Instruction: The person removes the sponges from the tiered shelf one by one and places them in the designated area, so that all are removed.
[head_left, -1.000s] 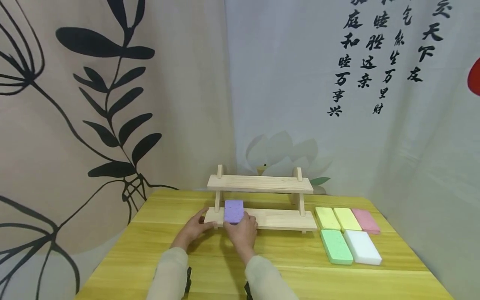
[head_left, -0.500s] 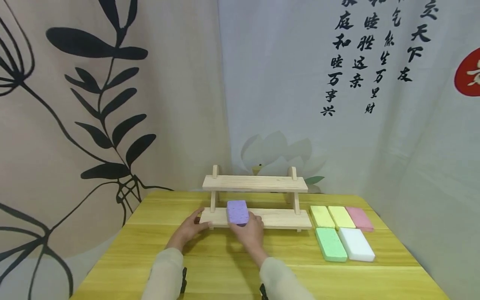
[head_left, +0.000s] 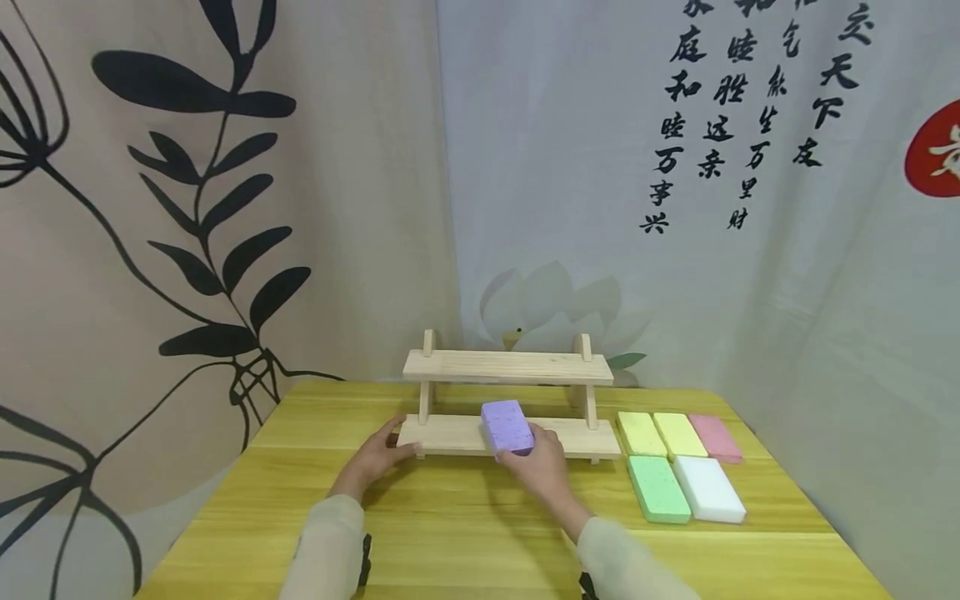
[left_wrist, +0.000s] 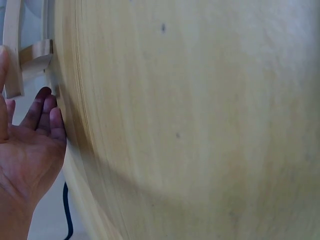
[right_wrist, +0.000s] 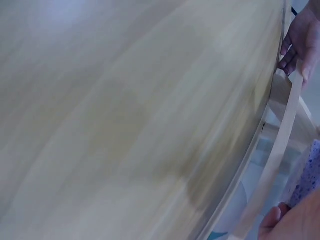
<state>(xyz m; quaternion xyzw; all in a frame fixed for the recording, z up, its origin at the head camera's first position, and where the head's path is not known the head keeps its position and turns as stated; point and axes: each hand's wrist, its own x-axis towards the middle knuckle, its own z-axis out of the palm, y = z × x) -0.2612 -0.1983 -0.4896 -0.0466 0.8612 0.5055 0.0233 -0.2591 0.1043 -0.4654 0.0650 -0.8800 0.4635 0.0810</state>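
Observation:
A two-tier wooden shelf [head_left: 508, 367] stands near the back of the table. Over the middle of its lower board, a purple sponge [head_left: 507, 427] with a pitted surface tilts slightly to the left at its top. My right hand [head_left: 543, 467] holds that sponge near its bottom end, thumb at the front left and fingers on the right side. My left hand [head_left: 375, 458] grips the left end of the lower board, with the thumb along the front edge. In the left wrist view, the lower fingers of the left hand [left_wrist: 35, 145] extend beside the shelf end.
Right of the shelf lie two yellow sponges [head_left: 642, 434], a pink sponge [head_left: 715, 438], a green sponge [head_left: 658, 489] and a white sponge [head_left: 709, 489], grouped in two rows. A printed curtain [head_left: 360, 208] hangs behind the wooden table [head_left: 442, 542].
My right hand has slid the purple sponge rightward from the left part of the lower board to its middle, and the sponge has become tilted. The left hand keeps its place on the shelf.

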